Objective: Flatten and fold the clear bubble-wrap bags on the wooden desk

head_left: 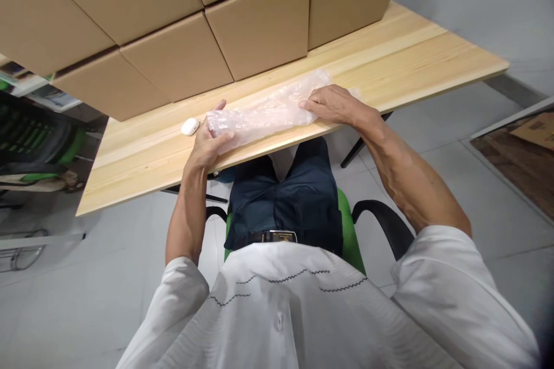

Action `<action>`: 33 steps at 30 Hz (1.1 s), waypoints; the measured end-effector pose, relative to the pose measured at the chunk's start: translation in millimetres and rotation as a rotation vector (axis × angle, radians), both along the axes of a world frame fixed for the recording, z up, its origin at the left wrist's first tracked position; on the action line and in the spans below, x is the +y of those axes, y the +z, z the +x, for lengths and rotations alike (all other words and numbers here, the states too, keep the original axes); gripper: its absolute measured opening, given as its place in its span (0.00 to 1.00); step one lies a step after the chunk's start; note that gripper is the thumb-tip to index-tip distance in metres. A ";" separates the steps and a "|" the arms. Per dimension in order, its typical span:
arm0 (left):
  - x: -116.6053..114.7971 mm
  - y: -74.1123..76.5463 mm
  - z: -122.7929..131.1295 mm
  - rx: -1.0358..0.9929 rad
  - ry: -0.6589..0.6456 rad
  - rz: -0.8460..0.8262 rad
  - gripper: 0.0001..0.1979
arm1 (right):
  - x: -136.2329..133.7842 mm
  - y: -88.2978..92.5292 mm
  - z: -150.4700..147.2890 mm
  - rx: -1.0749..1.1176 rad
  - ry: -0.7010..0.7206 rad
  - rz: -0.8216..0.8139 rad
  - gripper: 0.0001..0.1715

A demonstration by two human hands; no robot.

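A long strip of clear, pinkish bubble wrap lies along the front part of the wooden table. My left hand grips its left end, thumb on top and fingers behind. At the other end my right hand is closed on the wrap, thumb pressed against the fingers. Some of the wrap sticks out beyond that hand. Whether anything is rolled inside cannot be made out. Just left of my left hand sits a small white rounded case, apart from the fingers.
Stacked cardboard boxes form a wall along the back of the wooden table. A green chair with black armrests is under me. Off to the left stands another dark chair. A flat brown board or carton lies at the right.
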State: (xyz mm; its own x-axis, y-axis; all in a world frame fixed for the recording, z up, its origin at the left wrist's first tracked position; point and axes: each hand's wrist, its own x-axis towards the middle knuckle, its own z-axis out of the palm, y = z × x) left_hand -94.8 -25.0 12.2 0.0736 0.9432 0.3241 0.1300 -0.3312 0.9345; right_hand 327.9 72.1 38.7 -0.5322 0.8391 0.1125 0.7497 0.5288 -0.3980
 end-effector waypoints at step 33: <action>-46.4 33.9 21.0 0.719 0.011 0.214 0.21 | -43.4 -49.3 31.8 0.174 -0.118 0.452 0.21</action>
State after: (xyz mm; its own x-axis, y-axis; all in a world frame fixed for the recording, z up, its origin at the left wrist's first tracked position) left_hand -73.8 -71.4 46.0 0.3270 0.8671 0.3758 0.6892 -0.4909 0.5330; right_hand 359.7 28.7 -10.6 -0.3776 0.7394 0.5575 0.7573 0.5930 -0.2735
